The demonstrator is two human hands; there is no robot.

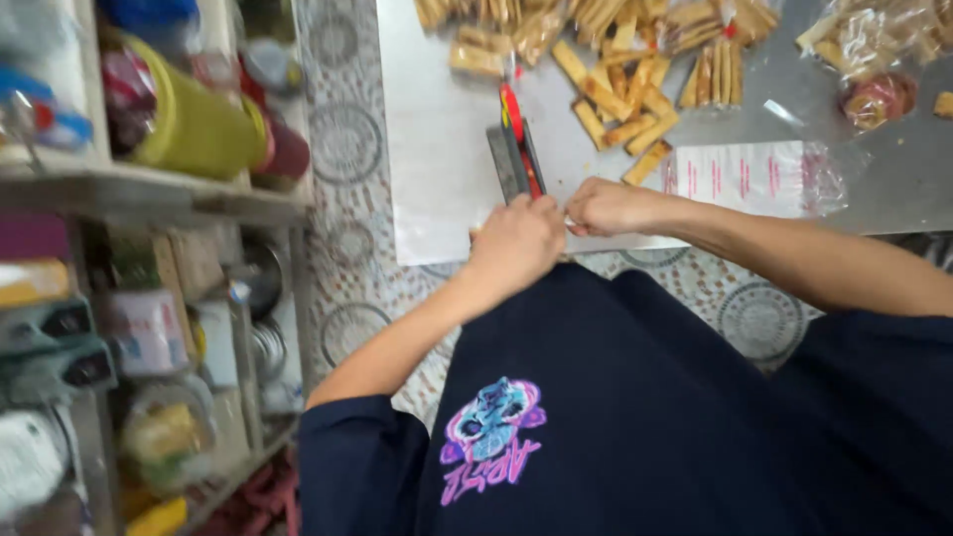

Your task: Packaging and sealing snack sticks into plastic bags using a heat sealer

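A metal table [893,189] fills the upper right, a white sheet [437,149] on it. Biscuit sticks [625,99] lie scattered at top centre. The red-handled sealer [516,149] stands mid-frame. Below it the left hand [516,243] curls closed; the right hand [606,206] pinches something hidden.
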